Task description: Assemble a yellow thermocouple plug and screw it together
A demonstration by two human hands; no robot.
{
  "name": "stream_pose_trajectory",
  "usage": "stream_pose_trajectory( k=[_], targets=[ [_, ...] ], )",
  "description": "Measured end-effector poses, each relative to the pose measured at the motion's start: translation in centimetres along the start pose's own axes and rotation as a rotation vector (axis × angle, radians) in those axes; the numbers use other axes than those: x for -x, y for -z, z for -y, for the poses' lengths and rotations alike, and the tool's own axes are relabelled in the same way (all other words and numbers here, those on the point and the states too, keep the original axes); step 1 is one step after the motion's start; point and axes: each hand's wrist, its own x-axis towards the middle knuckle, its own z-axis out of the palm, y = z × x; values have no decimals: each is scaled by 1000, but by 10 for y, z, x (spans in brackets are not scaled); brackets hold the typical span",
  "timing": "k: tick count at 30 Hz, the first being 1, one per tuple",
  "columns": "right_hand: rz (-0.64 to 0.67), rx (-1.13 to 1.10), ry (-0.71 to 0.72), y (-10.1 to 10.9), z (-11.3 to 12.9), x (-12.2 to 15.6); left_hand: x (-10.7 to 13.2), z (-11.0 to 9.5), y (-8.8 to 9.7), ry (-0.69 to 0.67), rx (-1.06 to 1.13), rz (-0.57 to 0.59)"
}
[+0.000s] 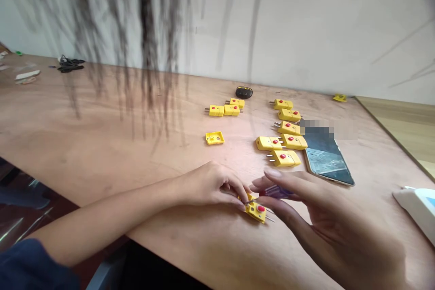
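My left hand point(212, 186) pinches a yellow two-pin thermocouple plug point(255, 211) with a red dot, holding it on the wooden table top point(68, 154). My right hand point(322, 222) holds a small screwdriver with a purple handle point(276, 191) between thumb and fingers. Its thin shaft reaches toward the plug's far end, close to my left fingertips. The exact tip is hidden by my fingers. Several similar yellow plugs point(285, 158) lie in a loose group beyond my right hand.
A smartphone point(326, 156) lies next to the plugs, and a loose yellow plug half point(215, 138) sits to their left. A black oval object point(244, 92) and a black cable point(70, 64) lie further back. A white object point(416, 208) sits at the right edge. Blurred hair hangs across the upper view.
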Motion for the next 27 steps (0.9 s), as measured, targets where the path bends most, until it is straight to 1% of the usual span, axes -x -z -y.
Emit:
stream_pose_trajectory(
  k=[2,4,6,8,9,10,14,15,16,19,21,23,26,27],
  targets=[
    [-83,-46,-48,-1,-4,3,0,-2,1,-6,-31,14],
    [-126,-108,-34,0,-6,5,1,-4,1,-14,-62,21],
    [-67,-156,-3,2,-7,7,1,-6,2,-2,-60,18],
    [9,-187,1,4,-6,8,0,-8,3,19,-39,21],
    [28,-191,-3,5,-5,8,0,-8,3,26,-30,24],
    [18,-183,-3,5,-5,8,0,-9,3,33,-27,28],
    [-122,-63,34,2,-7,11,-1,-8,2,41,-60,29],
    [-125,-51,51,1,-8,12,-1,-8,2,34,-69,28],
    [-98,-66,68,1,-9,12,-1,-7,2,25,-74,25],
    [40,-191,93,1,-10,10,0,-5,1,-4,-80,2],
    [75,-241,85,0,-9,7,0,-4,0,-10,-82,-11],
    [36,-220,71,-2,-8,5,1,-4,0,-9,-79,-10],
    [-62,-192,66,-3,-9,6,0,-5,0,-11,-64,12],
    [-68,-206,74,-3,-9,7,0,-5,0,-9,-58,19]
  ],
)
